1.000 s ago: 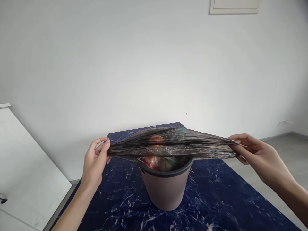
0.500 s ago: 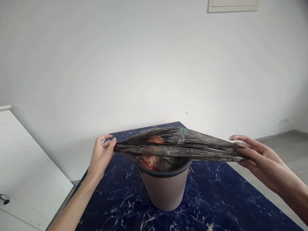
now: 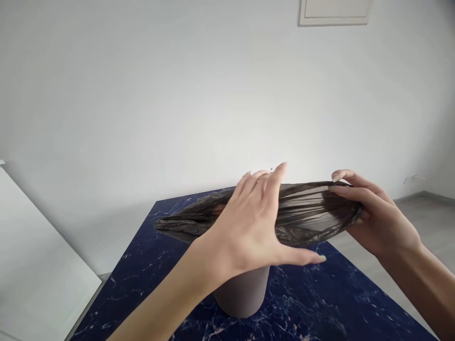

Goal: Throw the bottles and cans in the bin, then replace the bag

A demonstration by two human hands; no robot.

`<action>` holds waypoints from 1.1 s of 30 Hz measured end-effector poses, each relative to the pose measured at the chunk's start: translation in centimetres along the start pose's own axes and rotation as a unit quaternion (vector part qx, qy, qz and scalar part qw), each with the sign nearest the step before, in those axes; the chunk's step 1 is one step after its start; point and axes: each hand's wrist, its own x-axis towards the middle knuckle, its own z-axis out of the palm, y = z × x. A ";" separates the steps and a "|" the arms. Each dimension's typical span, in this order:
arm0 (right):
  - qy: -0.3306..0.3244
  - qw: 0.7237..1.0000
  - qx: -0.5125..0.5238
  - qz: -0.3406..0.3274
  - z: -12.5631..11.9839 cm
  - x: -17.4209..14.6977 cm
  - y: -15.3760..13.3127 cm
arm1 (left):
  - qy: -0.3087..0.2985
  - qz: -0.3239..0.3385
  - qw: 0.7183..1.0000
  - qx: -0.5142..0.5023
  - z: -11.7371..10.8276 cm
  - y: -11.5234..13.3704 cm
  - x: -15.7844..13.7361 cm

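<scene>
A dark, thin plastic bag [image 3: 305, 213] is stretched sideways over a small taupe bin [image 3: 241, 293] on a blue marbled table [image 3: 320, 303]. My right hand [image 3: 377, 218] grips the bag's right end, fingers over the top. My left hand [image 3: 249, 227] is spread in front of the bag's middle, fingers up and thumb pointing right below it, holding nothing that I can see. The bag's left end [image 3: 163, 225] hangs free. My left hand and forearm hide the bin's rim and contents.
A white cabinet [image 3: 35, 265] stands to the left of the table. A plain white wall is behind, with a white panel [image 3: 334, 12] high up. Grey floor [image 3: 426, 213] shows to the right.
My left hand has let go of the bag's left end and moved right, across the bag's middle. My right hand has risen slightly, still holding the right end. The view shifted a little.
</scene>
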 end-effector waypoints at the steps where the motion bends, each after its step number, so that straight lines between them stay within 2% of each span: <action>1: -0.013 1.000 0.008 -0.006 0.3 0.0 -0.4 | 0.006 0.011 1.000 0.004 0.6 0.0 0.7; 4: -0.077 0.996 0.034 -0.026 1.3 0.2 -1.7 | 0.016 0.020 1.000 0.011 1.4 -0.3 2.3; 8: -0.159 0.982 0.073 -0.074 2.1 0.8 -2.1 | -0.004 0.026 0.999 0.022 0.8 -0.8 2.5; 11: -0.186 0.968 0.105 -0.128 2.5 1.2 -0.9 | 0.038 0.027 0.999 0.019 -0.2 -1.3 1.5; 14: -0.226 0.962 0.019 -0.151 3.4 1.2 0.6 | 0.100 0.031 0.995 -0.003 -1.3 -1.6 0.6; 18: -0.299 0.937 -0.111 -0.143 5.7 0.8 1.1 | 0.150 0.040 0.988 0.016 -2.8 -1.5 0.3; 20: -0.306 0.932 -0.124 -0.150 7.0 1.0 1.0 | 0.160 0.046 0.986 0.033 -3.3 -1.4 0.5; 23: -0.306 0.934 -0.077 -0.165 8.7 1.8 1.1 | 0.166 0.049 0.984 0.048 -3.8 -1.3 0.5; 25: -0.303 0.944 -0.021 -0.132 9.4 2.4 1.5 | 0.191 0.024 0.981 0.027 -4.0 -1.5 0.2; 27: -0.283 0.954 0.050 -0.080 9.9 2.8 1.7 | 0.228 -0.027 0.973 -0.025 -4.3 -1.9 -0.5; 29: -0.279 0.952 0.121 -0.043 10.2 3.0 1.6 | 0.240 -0.088 0.965 -0.063 -4.6 -2.5 -1.7; 33: -0.311 0.927 0.208 -0.035 10.6 2.9 1.0 | 0.157 -0.214 0.964 -0.005 -5.4 -4.3 -5.2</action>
